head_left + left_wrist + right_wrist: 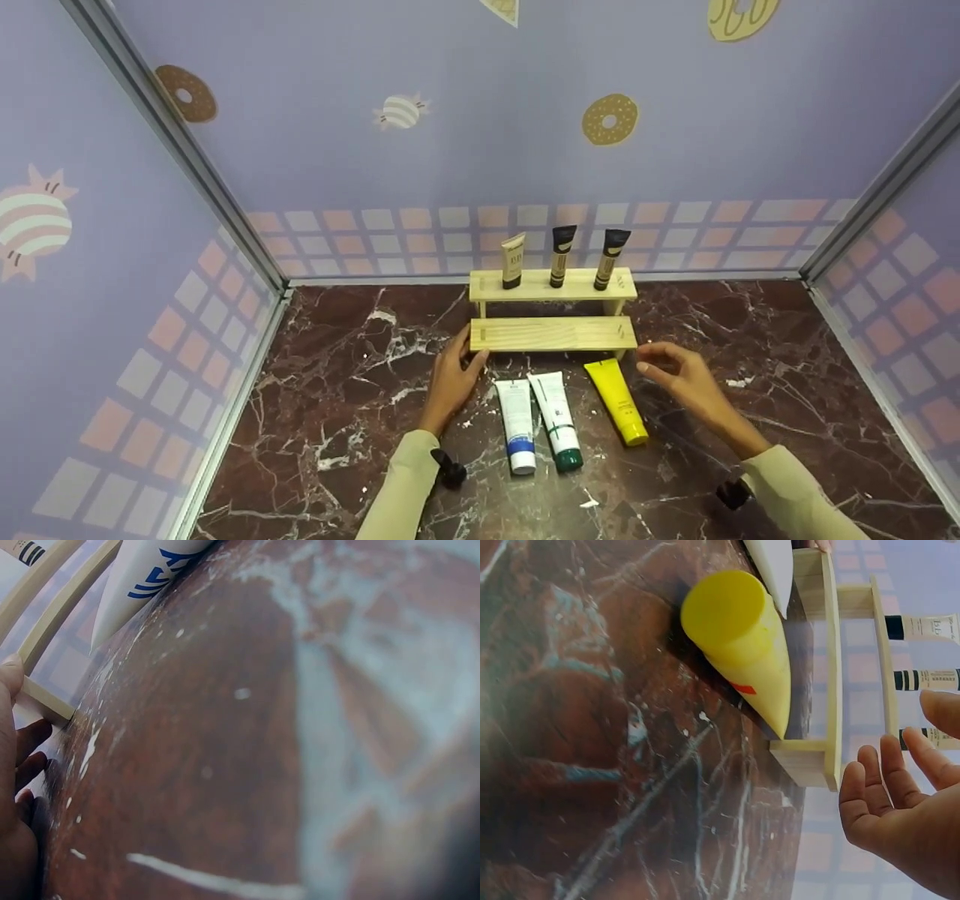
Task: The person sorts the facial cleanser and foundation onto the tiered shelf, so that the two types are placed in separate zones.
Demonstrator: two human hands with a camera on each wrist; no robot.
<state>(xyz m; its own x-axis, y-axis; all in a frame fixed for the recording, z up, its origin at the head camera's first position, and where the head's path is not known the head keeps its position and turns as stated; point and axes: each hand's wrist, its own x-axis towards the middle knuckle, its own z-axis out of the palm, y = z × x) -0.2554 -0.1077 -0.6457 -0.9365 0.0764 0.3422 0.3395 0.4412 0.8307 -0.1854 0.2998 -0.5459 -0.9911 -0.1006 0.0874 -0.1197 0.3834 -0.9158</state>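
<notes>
A two-tier wooden rack [553, 334] stands near the back wall. At the left end of its lower shelf my left hand [454, 379] grips the wood, thumb at the front edge and fingers round the side. Just off the right end is my right hand [686, 379], fingers loosely bent with nothing between them. On the upper shelf stand a beige tube [513, 261] and two dark-capped tubes [559, 256]. In front of the rack lie a white tube with a blue band [517, 424], a white tube with a green cap [556, 420] and a yellow tube [619, 401].
The rack stands on a dark red marbled tabletop [352, 420]. Behind it rises a purple patterned wall [480, 157], with side panels to the left and right joined by metal corner strips [180, 142].
</notes>
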